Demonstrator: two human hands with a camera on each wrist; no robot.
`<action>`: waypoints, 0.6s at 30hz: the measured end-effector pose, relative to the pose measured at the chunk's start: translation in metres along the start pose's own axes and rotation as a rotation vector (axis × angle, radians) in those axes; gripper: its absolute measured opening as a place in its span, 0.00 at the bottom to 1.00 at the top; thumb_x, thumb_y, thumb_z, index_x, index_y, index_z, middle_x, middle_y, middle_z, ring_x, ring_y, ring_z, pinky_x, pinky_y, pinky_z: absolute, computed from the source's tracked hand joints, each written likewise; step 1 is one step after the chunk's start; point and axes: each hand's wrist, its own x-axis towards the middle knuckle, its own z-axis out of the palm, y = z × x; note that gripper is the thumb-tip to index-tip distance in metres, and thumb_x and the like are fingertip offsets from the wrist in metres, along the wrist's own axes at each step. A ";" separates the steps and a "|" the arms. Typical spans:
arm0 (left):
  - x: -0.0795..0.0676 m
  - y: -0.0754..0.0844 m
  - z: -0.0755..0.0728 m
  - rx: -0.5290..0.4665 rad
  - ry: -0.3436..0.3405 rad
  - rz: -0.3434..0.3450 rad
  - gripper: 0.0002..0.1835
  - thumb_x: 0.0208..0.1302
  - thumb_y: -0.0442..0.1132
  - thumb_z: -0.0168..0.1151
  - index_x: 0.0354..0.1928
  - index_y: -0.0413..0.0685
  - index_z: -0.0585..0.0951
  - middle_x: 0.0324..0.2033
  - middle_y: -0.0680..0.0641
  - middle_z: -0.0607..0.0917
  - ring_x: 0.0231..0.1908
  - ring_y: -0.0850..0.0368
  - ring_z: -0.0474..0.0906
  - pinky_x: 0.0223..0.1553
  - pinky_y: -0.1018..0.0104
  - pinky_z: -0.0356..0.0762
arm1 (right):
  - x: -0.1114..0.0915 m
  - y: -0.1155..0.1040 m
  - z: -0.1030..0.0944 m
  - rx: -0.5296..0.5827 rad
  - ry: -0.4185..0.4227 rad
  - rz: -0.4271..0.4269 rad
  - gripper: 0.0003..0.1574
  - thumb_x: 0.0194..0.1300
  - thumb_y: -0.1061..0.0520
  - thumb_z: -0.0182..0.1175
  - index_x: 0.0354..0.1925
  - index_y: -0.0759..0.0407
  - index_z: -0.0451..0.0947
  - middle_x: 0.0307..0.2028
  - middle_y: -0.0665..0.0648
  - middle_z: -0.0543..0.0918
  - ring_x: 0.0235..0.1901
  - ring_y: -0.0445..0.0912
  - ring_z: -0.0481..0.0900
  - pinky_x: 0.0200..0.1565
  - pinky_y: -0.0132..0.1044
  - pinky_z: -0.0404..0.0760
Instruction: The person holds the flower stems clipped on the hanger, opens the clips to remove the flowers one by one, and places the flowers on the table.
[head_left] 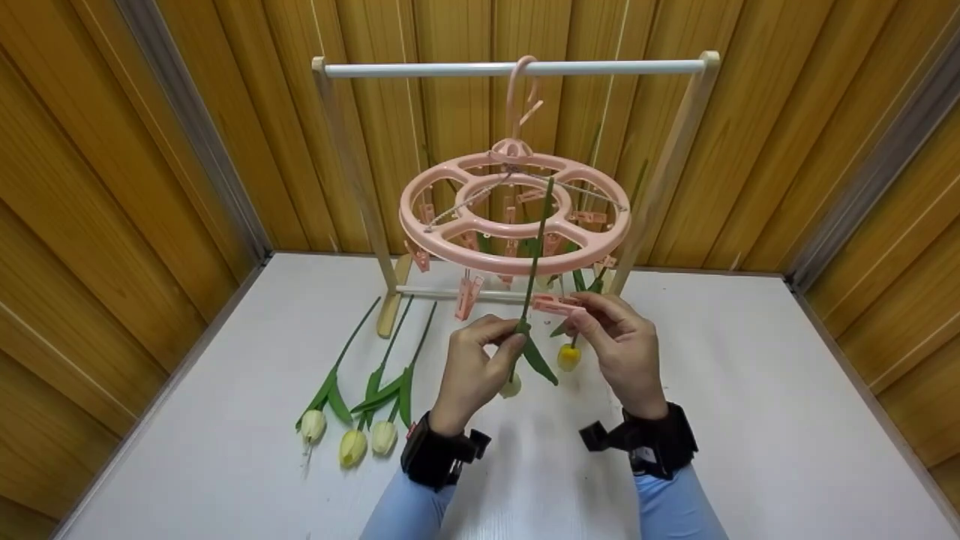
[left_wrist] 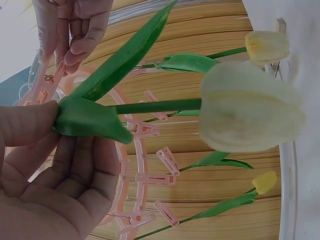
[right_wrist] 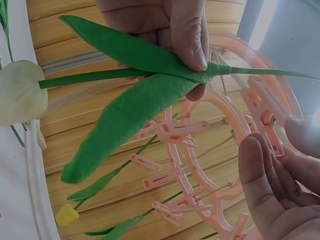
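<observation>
My left hand [head_left: 474, 371] pinches an artificial white tulip [left_wrist: 250, 107] at the green leaves by its stem. The bloom points down and the bare stem end rises in front of the round pink clip hanger [head_left: 514, 264]. With thumb and fingers, my right hand [head_left: 624, 356] holds a pink clothespin [right_wrist: 264, 115] at the hanger's front, just right of that stem. In the right wrist view the stem passes close beside the clothespin. Other tulips hang bloom-down from clips behind, among them a yellow tulip [head_left: 568, 358].
The hanger hooks over a white rail [head_left: 420, 70] on a wooden stand [head_left: 679, 169]. Three more tulips lie on the white table [head_left: 225, 450] at left: a left one [head_left: 313, 426], a middle one [head_left: 352, 448] and a right one [head_left: 384, 437]. Wood-pattern panels [head_left: 112, 187] surround the table.
</observation>
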 end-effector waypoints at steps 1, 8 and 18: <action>0.000 0.000 0.000 0.004 0.001 0.003 0.07 0.67 0.29 0.67 0.43 0.36 0.90 0.33 0.45 0.89 0.33 0.54 0.85 0.39 0.64 0.83 | 0.000 0.000 0.000 0.002 -0.001 0.002 0.15 0.70 0.70 0.63 0.53 0.74 0.83 0.40 0.59 0.84 0.34 0.51 0.86 0.37 0.31 0.84; -0.001 -0.001 0.000 0.047 0.020 0.034 0.07 0.67 0.29 0.68 0.43 0.35 0.90 0.33 0.44 0.88 0.33 0.54 0.85 0.39 0.64 0.83 | 0.002 0.002 -0.002 -0.010 0.003 -0.003 0.15 0.70 0.69 0.63 0.53 0.73 0.83 0.42 0.60 0.84 0.35 0.52 0.86 0.38 0.33 0.85; -0.005 -0.004 -0.002 0.096 0.041 0.056 0.07 0.65 0.28 0.69 0.43 0.34 0.89 0.32 0.45 0.88 0.32 0.55 0.85 0.37 0.63 0.83 | 0.003 0.005 -0.004 -0.007 0.026 0.029 0.16 0.69 0.69 0.64 0.54 0.73 0.83 0.43 0.60 0.84 0.36 0.53 0.85 0.40 0.35 0.86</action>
